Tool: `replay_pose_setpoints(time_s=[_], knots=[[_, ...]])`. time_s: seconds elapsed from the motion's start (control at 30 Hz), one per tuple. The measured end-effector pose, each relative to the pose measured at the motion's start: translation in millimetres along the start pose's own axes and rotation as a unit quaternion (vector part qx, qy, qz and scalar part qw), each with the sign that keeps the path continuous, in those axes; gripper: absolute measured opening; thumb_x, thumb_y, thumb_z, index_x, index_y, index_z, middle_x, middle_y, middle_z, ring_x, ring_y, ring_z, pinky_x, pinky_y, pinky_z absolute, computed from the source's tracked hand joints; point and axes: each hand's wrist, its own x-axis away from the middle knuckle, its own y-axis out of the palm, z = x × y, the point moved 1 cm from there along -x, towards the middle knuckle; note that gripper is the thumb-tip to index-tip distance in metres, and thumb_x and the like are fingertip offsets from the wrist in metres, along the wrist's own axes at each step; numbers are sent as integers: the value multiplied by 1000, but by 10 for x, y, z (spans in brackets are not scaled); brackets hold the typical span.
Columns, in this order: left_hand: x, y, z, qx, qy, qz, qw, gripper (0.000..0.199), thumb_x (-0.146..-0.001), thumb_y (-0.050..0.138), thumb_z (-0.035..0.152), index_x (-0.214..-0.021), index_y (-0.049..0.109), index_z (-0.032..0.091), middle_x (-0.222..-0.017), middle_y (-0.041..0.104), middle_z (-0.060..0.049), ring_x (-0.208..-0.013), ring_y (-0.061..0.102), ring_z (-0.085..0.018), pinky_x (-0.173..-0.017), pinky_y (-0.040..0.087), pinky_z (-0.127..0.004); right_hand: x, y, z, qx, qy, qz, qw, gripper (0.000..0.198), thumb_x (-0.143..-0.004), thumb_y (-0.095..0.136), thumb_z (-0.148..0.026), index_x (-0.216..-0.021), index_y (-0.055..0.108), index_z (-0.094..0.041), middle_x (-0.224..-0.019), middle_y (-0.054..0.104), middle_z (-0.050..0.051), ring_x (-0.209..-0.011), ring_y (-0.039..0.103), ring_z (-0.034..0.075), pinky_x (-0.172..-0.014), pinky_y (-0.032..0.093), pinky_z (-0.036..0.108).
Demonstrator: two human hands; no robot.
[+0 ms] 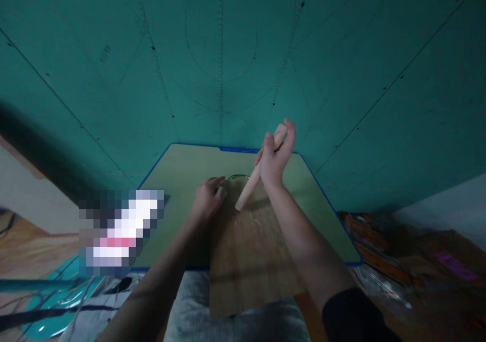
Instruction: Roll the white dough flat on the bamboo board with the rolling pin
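My right hand (276, 157) is closed around a pale wooden rolling pin (250, 187), held slantwise above a wooden cutting board (254, 261). The pin's lower end is over the upper part of the board, near some whitish marks on the wood; whether it touches cannot be told. Beside the board's upper left corner rests my left hand (208, 198), fingers loosely bent and slightly apart, with nothing visible in them. A thin metal handle (239, 176) curves from the board's far end. Part of the board's left edge is hidden by my left hand.
Under the board is a pale folding table (193, 159) with a blue rim, set against a green marked wall (235, 93). A pixelated patch covers something at the table's left. A turquoise stool-like object (56, 301) stands lower left; boxes and bags (417, 256) lie right.
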Motion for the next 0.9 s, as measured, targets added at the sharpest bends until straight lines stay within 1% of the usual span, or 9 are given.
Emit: replay_pose_setpoints(time_s=[0.1, 0.23, 0.33, 0.43, 0.5, 0.6, 0.77, 0.83, 0.9], knots=[[0, 32, -56, -12, 2, 5, 1000, 21, -77, 57, 31, -82, 76, 21, -95, 74, -11, -95, 66, -30, -95, 46, -42, -81, 198, 259, 20, 15, -30, 999, 50, -89, 57, -42, -136, 40, -36, -98, 64, 2, -70, 67, 14, -49, 50, 21], [2, 52, -142, -25, -7, 21, 999, 20, -78, 57, 32, -80, 75, 22, -95, 75, -10, -92, 67, -28, -86, 49, -37, -114, 380, 476, 54, 23, -79, 995, 49, -87, 59, -37, -134, 44, -35, -112, 65, 4, -90, 68, 17, -61, 56, 26], [-7, 61, -170, -34, -17, 31, 999, 22, -79, 55, 30, -83, 75, 21, -97, 75, -11, -89, 68, -28, -83, 50, -36, 13, 424, 585, 71, 38, -114, 990, 46, -86, 60, -34, -131, 48, -34, -107, 67, 3, -87, 68, 17, -62, 57, 26], [-10, 65, -168, -46, -19, 30, 998, 24, -79, 56, 30, -87, 75, 20, -99, 75, -13, -91, 69, -29, -84, 50, -36, 229, 377, 671, 91, 77, -139, 983, 45, -88, 57, -35, -131, 48, -33, -93, 67, 0, -73, 68, 15, -57, 56, 25], [-9, 64, -164, -56, -20, 26, 998, 25, -79, 56, 30, -89, 75, 19, -99, 75, -12, -93, 69, -28, -84, 50, -36, 322, 335, 693, 108, 91, -159, 977, 44, -89, 56, -35, -132, 47, -33, -90, 67, 0, -70, 67, 15, -57, 56, 26], [-9, 62, -165, -75, -23, 21, 997, 27, -81, 53, 30, -92, 75, 18, -100, 76, -12, -93, 69, -27, -84, 51, -36, 245, 333, 664, 128, 67, -181, 973, 46, -91, 54, -35, -136, 45, -31, -98, 68, 3, -79, 69, 18, -63, 58, 28], [-6, 62, -164, -97, -22, 15, 995, 30, -85, 49, 30, -92, 75, 18, -101, 76, -12, -93, 70, -25, -83, 53, -35, -157, 414, 629, 143, -15, -173, 974, 52, -96, 45, -35, -146, 31, -32, -122, 64, 8, -99, 68, 22, -76, 60, 34], [-6, 63, -161, -101, -22, 13, 995, 30, -85, 49, 29, -93, 75, 18, -103, 76, -11, -94, 70, -24, -84, 53, -34, -180, 408, 660, 159, -27, -182, 970, 53, -96, 45, -36, -147, 30, -32, -125, 63, 9, -100, 68, 23, -76, 60, 35], [-6, 63, -158, -102, -21, 13, 994, 30, -85, 48, 29, -95, 75, 19, -105, 76, -10, -96, 70, -24, -86, 53, -34, -89, 376, 695, 172, -25, -191, 966, 52, -96, 45, -36, -146, 32, -31, -122, 64, 8, -96, 69, 23, -74, 60, 34]])
